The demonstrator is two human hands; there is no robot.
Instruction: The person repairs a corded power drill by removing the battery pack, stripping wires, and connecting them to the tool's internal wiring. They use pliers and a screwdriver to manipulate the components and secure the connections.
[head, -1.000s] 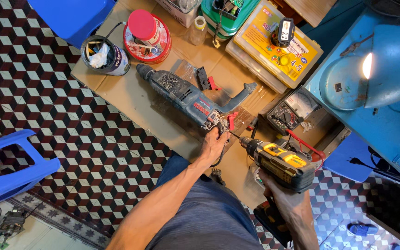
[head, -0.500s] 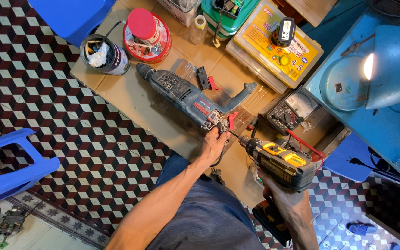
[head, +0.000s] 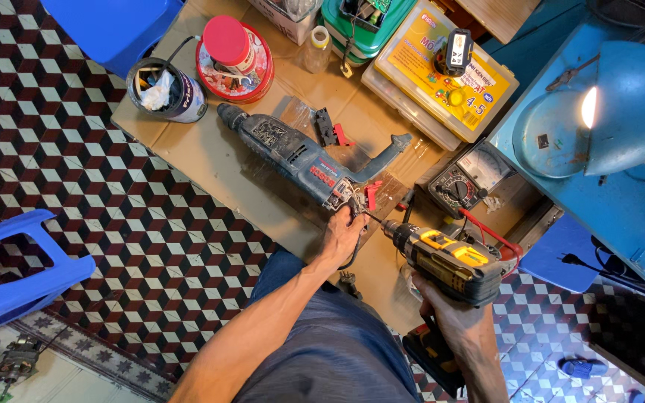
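Biggest first: you're sitting over a sheet of cardboard point(head: 210, 160) laid on the checkered tile floor, w/ a blue stool point(head: 16, 272) off to your left and a lit blue desk lamp point(head: 628, 104) at upper right.

The blue rotary hammer drill point(head: 296, 157) lies flat across the middle of the cardboard, chuck pointing toward the cans, rear housing opened up nr your hand, wiring showing.

Your right hand point(head: 449, 313) is wrapped tight round the grip of the yellow-and-black cordless driver point(head: 446, 257); its bit points at the opened rear end of the hammer drill, tip right by the red part there. Can't tell if it's actually touching.

Your left hand point(head: 343, 235) rests against that same rear end, fingers curled at the exposed bit; can't tell if they're pinching anything.

Smaller stuff: yellow-lidded parts box point(head: 442, 71) at top, analog multimeter point(head: 468, 179) just beyond the driver, red round tin point(head: 234, 60) and dark can point(head: 166, 93) beside the chuck end.
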